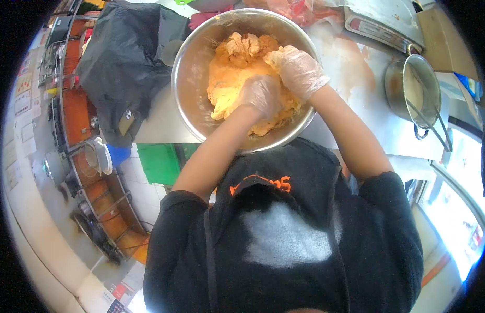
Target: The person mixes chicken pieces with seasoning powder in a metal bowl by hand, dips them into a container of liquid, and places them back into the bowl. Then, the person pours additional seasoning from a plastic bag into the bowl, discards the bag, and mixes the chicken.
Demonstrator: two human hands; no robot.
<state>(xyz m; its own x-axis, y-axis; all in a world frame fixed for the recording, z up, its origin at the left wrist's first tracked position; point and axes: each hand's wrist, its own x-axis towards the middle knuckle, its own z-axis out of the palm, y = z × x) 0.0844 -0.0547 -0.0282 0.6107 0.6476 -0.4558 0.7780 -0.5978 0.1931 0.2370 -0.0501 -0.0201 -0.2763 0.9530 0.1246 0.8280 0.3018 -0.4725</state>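
Observation:
A large steel mixing bowl (186, 86) holds a heap of orange-yellow coated lumps (227, 75) that look like raw meat pieces in a wet coating. Both of my hands wear clear plastic gloves. My left hand (261, 96) reaches down into the middle of the heap, smeared by motion, its fingers hidden. Higher and to the right, my right hand (301, 72) is over the bowl's right side with fingers curled and coating on the fingertips. Whatever lies inside those fingers is hidden.
On the steel table (352, 99), a pot (391, 86) with a long-handled utensil stands right. Behind it are a scale (378, 31) and a cardboard box (446, 41). A black plastic bag (122, 62) with a phone (126, 121) lies left; a green container (158, 163) sits below.

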